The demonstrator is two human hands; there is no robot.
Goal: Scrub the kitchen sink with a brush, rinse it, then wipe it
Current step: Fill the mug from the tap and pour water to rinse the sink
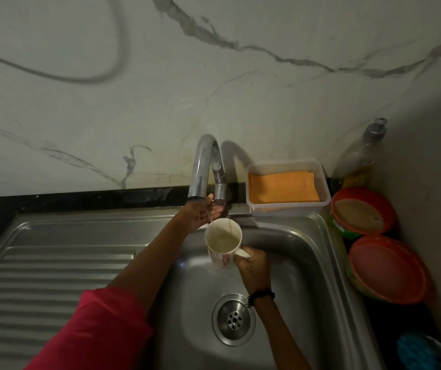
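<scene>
A steel sink basin with a round drain lies in front of me. My right hand grips the handle of a white mug with a red pattern, held upright over the basin under the curved chrome tap. A thin stream of water runs from the spout into the mug, which holds some water. My left hand reaches up by the tap's base, fingers spread, palm towards me, just behind the mug. I cannot make out a brush for certain.
A ribbed steel draining board stretches to the left. Behind the basin on the right stands a clear plastic box holding an orange cloth. Two orange-lidded tubs, a pump bottle and something blue crowd the right edge.
</scene>
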